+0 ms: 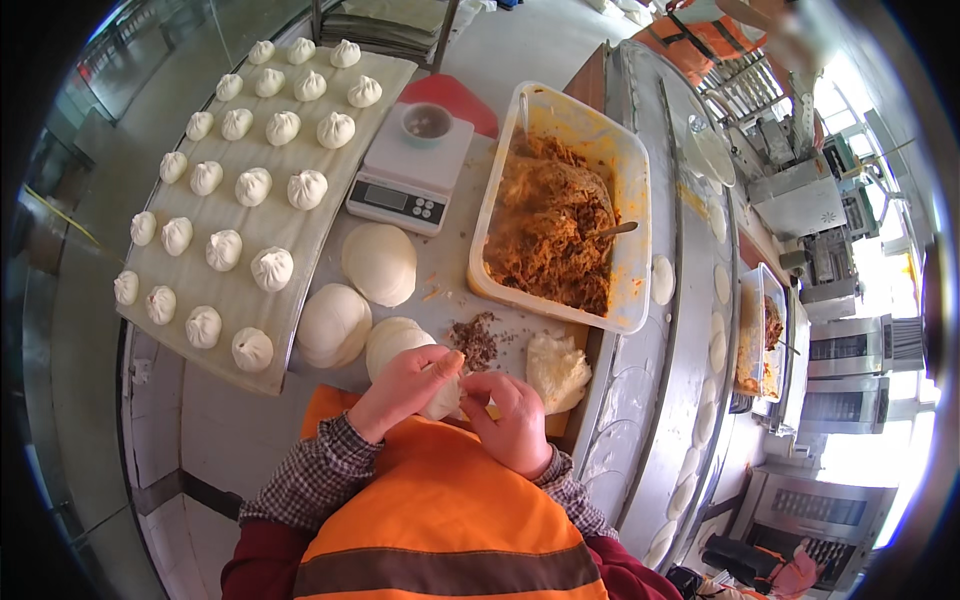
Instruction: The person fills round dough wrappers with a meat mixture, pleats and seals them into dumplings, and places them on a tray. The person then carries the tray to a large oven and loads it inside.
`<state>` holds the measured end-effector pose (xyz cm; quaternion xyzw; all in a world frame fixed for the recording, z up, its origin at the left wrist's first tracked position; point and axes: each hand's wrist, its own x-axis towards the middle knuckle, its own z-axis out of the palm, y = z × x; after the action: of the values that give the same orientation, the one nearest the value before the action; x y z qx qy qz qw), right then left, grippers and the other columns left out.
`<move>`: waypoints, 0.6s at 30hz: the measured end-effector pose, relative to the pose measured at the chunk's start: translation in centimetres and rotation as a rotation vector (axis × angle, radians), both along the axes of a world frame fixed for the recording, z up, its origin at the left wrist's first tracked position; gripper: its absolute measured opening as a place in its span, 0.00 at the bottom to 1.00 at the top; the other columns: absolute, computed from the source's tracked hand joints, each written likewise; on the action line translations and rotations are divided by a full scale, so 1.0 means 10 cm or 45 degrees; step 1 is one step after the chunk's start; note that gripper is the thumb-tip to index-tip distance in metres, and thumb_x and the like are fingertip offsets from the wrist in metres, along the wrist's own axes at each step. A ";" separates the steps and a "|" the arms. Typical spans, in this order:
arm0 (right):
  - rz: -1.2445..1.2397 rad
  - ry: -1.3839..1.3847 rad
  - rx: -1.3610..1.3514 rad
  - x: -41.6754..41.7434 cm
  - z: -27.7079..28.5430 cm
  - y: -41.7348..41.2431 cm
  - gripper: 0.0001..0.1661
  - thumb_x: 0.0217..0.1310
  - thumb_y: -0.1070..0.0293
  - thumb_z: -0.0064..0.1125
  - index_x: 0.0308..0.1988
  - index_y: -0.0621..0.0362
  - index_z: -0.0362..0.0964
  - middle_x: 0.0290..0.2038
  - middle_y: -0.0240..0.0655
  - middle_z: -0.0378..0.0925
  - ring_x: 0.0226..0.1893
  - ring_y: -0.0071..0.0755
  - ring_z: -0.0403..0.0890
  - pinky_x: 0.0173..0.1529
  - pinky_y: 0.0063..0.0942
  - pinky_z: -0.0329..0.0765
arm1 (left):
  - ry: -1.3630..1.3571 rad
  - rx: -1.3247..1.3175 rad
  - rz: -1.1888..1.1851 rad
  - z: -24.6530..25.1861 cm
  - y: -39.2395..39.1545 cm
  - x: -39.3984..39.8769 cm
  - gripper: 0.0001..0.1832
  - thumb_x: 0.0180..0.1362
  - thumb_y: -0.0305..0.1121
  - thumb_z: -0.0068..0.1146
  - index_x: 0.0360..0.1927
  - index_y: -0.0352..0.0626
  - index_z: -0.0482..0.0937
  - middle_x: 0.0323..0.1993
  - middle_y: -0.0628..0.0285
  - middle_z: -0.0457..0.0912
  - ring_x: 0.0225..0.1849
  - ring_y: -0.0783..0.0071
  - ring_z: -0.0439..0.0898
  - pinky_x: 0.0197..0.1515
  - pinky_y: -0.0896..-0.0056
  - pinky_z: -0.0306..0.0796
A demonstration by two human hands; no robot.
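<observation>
Close in front of my orange apron, my left hand (pixel 405 388) cups a partly wrapped dough bun (pixel 444 403). The fingertips of my right hand (pixel 514 424) pinch the same bun's edge from the other side; my fingers hide much of it. Stacks of round dough wrappers (pixel 380 264) lie just beyond, one partly behind my left hand. A scatter of dark filling crumbs (pixel 475 341) lies past my fingertips. To the right of them sits a rough lump of dough (pixel 556 373).
Pleated buns stand in rows on a tray (pixel 262 217) at left. A digital scale (pixel 405 176) carries a small bowl (pixel 427 122). A plastic tub of reddish-brown filling (pixel 559 217) holds a utensil. Dough rounds lie along a metal conveyor (pixel 671 322) at right, with another filling tub (pixel 761 330) beyond.
</observation>
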<state>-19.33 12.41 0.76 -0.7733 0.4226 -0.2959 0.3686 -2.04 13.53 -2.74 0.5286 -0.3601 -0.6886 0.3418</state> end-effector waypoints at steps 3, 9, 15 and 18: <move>0.025 -0.030 0.050 -0.03 -0.01 -0.02 0.09 0.46 0.79 0.63 0.32 0.60 0.73 0.29 0.39 0.78 0.27 0.41 0.80 0.31 0.31 0.77 | -0.008 -0.652 0.196 0.01 0.03 -0.12 0.18 0.64 0.45 0.48 0.36 0.38 0.77 0.31 0.67 0.75 0.38 0.78 0.73 0.43 0.76 0.68; 0.144 0.025 -0.322 0.01 -0.03 -0.03 0.09 0.45 0.80 0.62 0.31 0.60 0.73 0.29 0.38 0.79 0.27 0.43 0.80 0.30 0.32 0.76 | -0.035 -0.303 0.135 0.03 0.05 -0.04 0.19 0.64 0.46 0.50 0.29 0.40 0.76 0.26 0.68 0.73 0.29 0.84 0.71 0.33 0.79 0.68; 0.255 0.136 -0.401 0.00 0.05 -0.08 0.11 0.46 0.80 0.61 0.35 0.60 0.72 0.30 0.39 0.78 0.28 0.43 0.80 0.29 0.34 0.75 | 0.575 0.168 0.175 0.07 0.04 -0.09 0.19 0.67 0.46 0.44 0.33 0.40 0.74 0.26 0.69 0.71 0.35 0.84 0.71 0.39 0.81 0.67; 0.200 0.077 -0.346 -0.02 -0.02 -0.10 0.13 0.46 0.79 0.62 0.37 0.60 0.72 0.30 0.40 0.78 0.28 0.42 0.79 0.29 0.33 0.76 | -0.001 -0.507 0.352 0.03 0.07 -0.23 0.19 0.67 0.46 0.44 0.34 0.39 0.75 0.29 0.69 0.73 0.35 0.83 0.72 0.40 0.81 0.67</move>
<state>-19.48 11.42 0.59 -0.8553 0.3279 -0.2971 0.2695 -4.33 14.26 -2.46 0.4952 -0.4130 -0.5504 0.5303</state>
